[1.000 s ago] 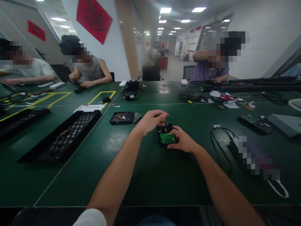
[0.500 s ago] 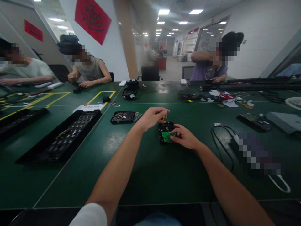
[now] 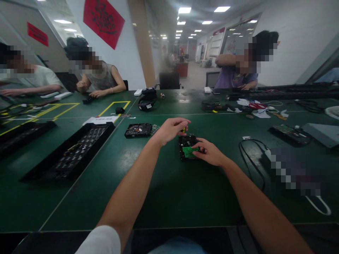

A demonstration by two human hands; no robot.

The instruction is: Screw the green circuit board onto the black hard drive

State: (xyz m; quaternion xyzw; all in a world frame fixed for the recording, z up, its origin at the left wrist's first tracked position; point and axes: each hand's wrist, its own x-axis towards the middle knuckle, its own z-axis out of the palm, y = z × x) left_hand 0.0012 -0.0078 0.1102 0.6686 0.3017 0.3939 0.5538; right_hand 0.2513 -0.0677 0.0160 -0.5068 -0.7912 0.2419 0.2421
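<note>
A black hard drive (image 3: pixel 182 155) with a green circuit board (image 3: pixel 189 152) on its near half lies flat on the table in front of me. My right hand (image 3: pixel 209 151) grips its right side, thumb on the green board and fingers along the edge. Above the drive's far end, my left hand (image 3: pixel 172 129) pinches a small yellow-handled tool (image 3: pixel 183 129); the fingers cover most of it, and its tip cannot be made out. Left of that hand lies another hard drive (image 3: pixel 138 130), beside a loose circuit board (image 3: pixel 155 129).
A long black tray (image 3: pixel 71 151) stands on the left. On the right are a cable (image 3: pixel 242 155), a device with bare circuitry (image 3: pixel 288 134) and a grey metal box (image 3: pixel 321 134). Black pouches (image 3: pixel 147 100) lie at the back. Several people sit across the table.
Both hands stay at the hard drive with almost the same grip. The left hand has shifted very slightly over its far end. The view has moved a little.
</note>
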